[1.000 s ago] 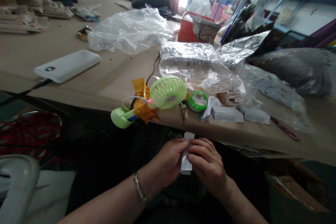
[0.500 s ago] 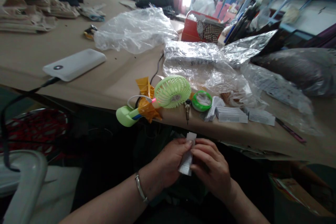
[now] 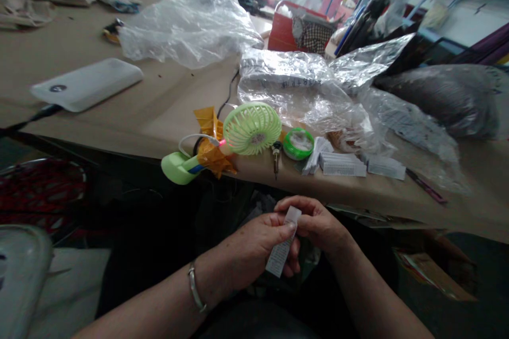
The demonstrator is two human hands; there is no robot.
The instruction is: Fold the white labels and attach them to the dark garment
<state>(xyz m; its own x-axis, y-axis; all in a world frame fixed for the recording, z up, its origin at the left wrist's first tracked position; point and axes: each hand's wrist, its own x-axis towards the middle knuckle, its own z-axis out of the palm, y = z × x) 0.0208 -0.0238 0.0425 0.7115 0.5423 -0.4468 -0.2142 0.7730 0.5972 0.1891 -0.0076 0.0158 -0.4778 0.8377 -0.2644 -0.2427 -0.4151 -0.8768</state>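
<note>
Below the table edge, over my lap, both hands hold a small white printed label [image 3: 282, 246]. My left hand [image 3: 254, 251], with a metal bangle on its wrist, pinches the label's middle between thumb and fingers. My right hand [image 3: 316, 225] is closed on the label's upper end from the right. On the table just above lie small stacks of similar white labels [image 3: 344, 165], a green tape roll [image 3: 298, 143] and a green mini fan [image 3: 251, 128] patched with yellow tape.
The brown table [image 3: 131, 116] carries a white power bank [image 3: 85, 85] with a cable, crumpled clear plastic bags [image 3: 191, 29], a bagged bundle [image 3: 294, 85] and a red box [image 3: 284, 37]. A grey bundle [image 3: 445, 98] lies at right. A white chair arm [image 3: 19, 275] is at lower left.
My hands have dropped a little with the label. The right hand has shifted from the label's side to its upper end, and the label now tilts and hangs longer below my left thumb.
</note>
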